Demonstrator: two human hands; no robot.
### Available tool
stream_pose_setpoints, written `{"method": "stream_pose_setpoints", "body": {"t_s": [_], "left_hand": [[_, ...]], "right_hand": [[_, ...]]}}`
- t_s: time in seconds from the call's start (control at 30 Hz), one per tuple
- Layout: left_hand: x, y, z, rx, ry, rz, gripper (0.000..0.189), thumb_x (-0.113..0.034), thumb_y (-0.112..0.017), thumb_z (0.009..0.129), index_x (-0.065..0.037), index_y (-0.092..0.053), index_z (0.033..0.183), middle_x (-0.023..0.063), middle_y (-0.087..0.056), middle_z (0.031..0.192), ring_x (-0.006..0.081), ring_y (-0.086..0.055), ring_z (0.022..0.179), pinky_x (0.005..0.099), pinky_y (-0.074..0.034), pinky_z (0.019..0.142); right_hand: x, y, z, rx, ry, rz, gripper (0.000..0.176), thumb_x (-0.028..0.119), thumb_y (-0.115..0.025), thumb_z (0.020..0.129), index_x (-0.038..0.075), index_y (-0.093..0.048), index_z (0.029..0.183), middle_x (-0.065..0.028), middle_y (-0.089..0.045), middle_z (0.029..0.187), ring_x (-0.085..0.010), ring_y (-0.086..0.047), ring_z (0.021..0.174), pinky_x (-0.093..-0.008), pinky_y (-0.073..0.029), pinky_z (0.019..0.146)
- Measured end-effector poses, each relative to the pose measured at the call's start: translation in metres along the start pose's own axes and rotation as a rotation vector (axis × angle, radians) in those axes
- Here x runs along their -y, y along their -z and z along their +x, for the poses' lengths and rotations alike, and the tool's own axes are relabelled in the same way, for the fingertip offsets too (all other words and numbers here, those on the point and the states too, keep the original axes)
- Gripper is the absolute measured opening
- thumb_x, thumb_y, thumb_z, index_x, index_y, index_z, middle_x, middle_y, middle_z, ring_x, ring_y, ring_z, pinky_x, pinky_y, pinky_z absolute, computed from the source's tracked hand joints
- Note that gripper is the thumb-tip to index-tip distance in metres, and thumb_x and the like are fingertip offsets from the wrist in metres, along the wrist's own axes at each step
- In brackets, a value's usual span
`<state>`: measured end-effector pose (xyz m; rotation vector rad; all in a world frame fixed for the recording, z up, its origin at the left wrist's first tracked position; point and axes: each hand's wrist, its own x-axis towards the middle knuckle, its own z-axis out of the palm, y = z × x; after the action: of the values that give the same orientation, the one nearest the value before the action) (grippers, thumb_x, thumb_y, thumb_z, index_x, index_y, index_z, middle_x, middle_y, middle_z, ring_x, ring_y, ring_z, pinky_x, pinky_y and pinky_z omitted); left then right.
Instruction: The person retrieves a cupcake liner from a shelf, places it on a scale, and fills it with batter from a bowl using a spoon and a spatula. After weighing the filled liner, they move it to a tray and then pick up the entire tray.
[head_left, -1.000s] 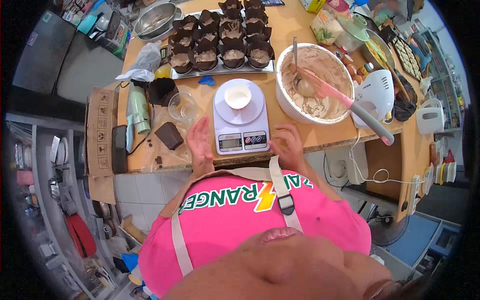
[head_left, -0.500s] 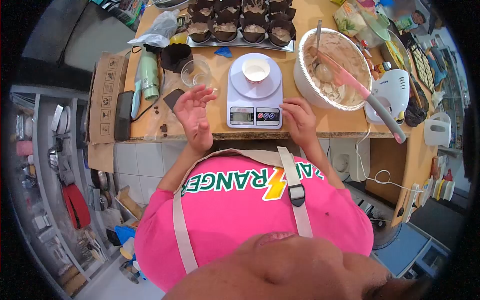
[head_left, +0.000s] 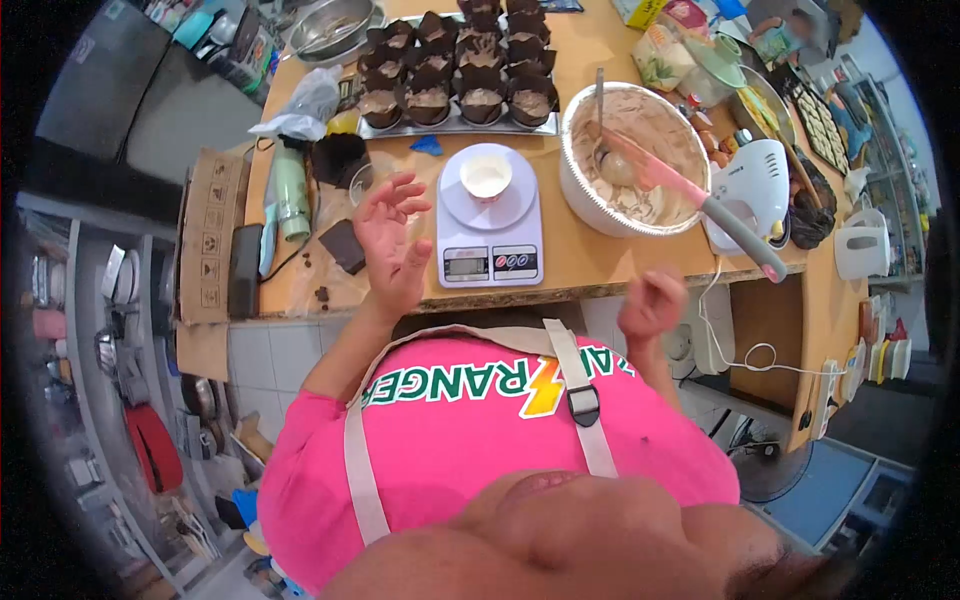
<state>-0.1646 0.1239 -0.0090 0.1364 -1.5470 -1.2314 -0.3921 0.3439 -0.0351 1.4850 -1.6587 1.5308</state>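
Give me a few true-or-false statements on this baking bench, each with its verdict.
1. A white cup stands on the kitchen scale. True.
2. The right hand grips the pink spatula. False: the spatula rests in the mixing bowl, and the right hand is curled near the bench edge, holding nothing.
3. The left hand is open and holds nothing. True.
4. The brown liners on the tray are all unfilled. False: those in the front row show batter inside.
5. The mixing bowl stands to the left of the scale. False: it is on the scale's right.
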Motion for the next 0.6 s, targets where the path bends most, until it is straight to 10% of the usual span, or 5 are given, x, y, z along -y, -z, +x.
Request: {"method": "stream_pose_setpoints", "body": {"t_s": [0.17, 0.3, 0.6], "left_hand": [[-0.008, -0.010, 0.032, 0.183, -0.038, 0.204, 0.054, -0.025, -0.069, 0.086, -0.005, -0.041, 0.127, 0.0199, -0.041, 0.135, 0.0283, -0.046, 0.119, 0.0389, -0.037, 0.098], [-0.019, -0.026, 0.051, 0.386, -0.117, 0.485, 0.051, -0.025, -0.073, 0.079, -0.006, -0.048, 0.119, 0.0193, -0.047, 0.128, 0.0351, -0.045, 0.119, 0.0443, -0.034, 0.101], [0.004, -0.093, 0.152, 0.604, -0.452, 0.811, 0.054, -0.030, -0.070, 0.080, -0.004, -0.050, 0.122, 0.0180, -0.049, 0.126, 0.0357, -0.046, 0.118, 0.0430, -0.037, 0.101]], "right_hand": [[-0.004, 0.086, 0.053, -0.319, 0.304, -0.441, 0.026, 0.012, -0.067, 0.083, 0.003, -0.049, 0.100, -0.0114, -0.054, 0.093, -0.0250, -0.053, 0.090, -0.0359, -0.044, 0.081], [0.019, 0.115, 0.124, 0.172, 0.243, -0.952, 0.044, 0.025, -0.074, 0.078, 0.011, -0.056, 0.115, -0.0099, -0.055, 0.112, -0.0270, -0.053, 0.099, -0.0391, -0.045, 0.079], [0.018, 0.093, 0.163, 0.788, -0.248, -0.917, 0.052, 0.029, -0.069, 0.080, 0.013, -0.052, 0.127, -0.0100, -0.061, 0.110, -0.0301, -0.062, 0.087, -0.0408, -0.049, 0.073]]}}
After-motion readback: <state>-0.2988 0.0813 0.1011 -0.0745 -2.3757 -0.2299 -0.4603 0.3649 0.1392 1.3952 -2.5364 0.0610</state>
